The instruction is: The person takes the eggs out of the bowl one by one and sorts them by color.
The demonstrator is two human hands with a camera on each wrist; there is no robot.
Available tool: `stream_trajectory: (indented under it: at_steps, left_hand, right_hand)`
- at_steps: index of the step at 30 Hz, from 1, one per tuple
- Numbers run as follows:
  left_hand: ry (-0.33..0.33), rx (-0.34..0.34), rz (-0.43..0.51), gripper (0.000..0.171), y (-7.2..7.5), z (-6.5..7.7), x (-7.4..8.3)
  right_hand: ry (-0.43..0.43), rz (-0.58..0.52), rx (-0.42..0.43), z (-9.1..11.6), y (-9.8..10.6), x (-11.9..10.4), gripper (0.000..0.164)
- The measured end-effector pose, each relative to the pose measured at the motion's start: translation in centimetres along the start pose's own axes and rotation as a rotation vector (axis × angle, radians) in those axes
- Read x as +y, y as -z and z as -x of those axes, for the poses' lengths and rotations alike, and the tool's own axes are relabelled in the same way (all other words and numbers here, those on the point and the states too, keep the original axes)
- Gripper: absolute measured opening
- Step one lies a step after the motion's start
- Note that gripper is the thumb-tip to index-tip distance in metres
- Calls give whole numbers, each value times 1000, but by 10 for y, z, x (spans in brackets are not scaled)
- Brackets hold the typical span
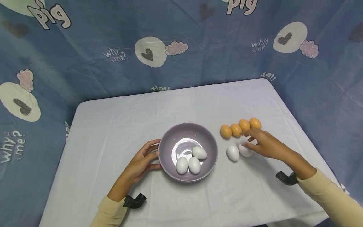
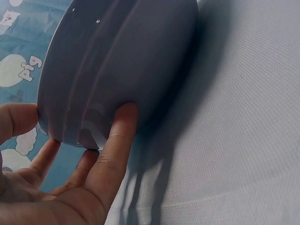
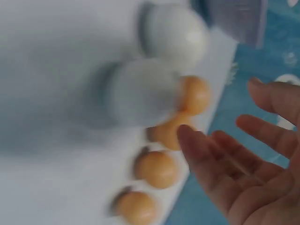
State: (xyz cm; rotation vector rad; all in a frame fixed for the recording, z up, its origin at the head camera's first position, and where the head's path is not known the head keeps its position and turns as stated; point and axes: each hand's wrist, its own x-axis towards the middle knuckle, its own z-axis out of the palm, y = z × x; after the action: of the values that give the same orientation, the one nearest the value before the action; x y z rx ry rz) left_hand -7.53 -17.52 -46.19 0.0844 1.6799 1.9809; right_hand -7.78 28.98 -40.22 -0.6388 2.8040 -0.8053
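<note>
A mauve bowl (image 1: 167, 138) stands on the white-covered table with three white eggs (image 1: 199, 153) inside. My left hand (image 1: 141, 161) is at its left side; the fingertips (image 2: 125, 112) rest against the outer wall and the thumb touches near the rim. To the right of the bowl lie two more white eggs, a nearer-to-bowl egg (image 1: 233, 153) and a second egg (image 1: 244, 151) partly behind my fingers. Over that second egg hovers my right hand (image 1: 263, 143), thumb and fingers spread apart, holding nothing. The right wrist view shows both eggs (image 3: 143, 91) blurred.
A slanting row of several orange egg-shaped pieces (image 1: 226, 131) lies just beyond the white eggs, with my right fingers close over part of it. Printed blue cloth (image 1: 198, 63) hangs behind the table (image 1: 119, 126) and along its sides.
</note>
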Motion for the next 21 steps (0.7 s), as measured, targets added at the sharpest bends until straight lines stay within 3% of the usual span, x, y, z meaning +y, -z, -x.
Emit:
stream_trajectory:
  at_steps: [3, 6, 10, 15, 21]
  left_hand:
    - [-1, 8, 5, 56, 0, 0, 0]
    - [0, 8, 7, 56, -1, 0, -1]
    - [2, -6, 12, 55, -2, -1, -3]
    - [-3, -4, 15, 53, -1, 0, -3]
    - [-13, 4, 12, 54, 1, 2, -3]
  right_hand:
    - [78, -10, 53, -16, 6, -18, 35]
    - [155, -62, 26, -34, 6, -40, 31]
    - [256, -93, -124, -58, -5, -69, 35]
    - [389, 43, -339, -83, -27, -94, 41]
    - [439, 114, -480, -101, -49, -104, 42]
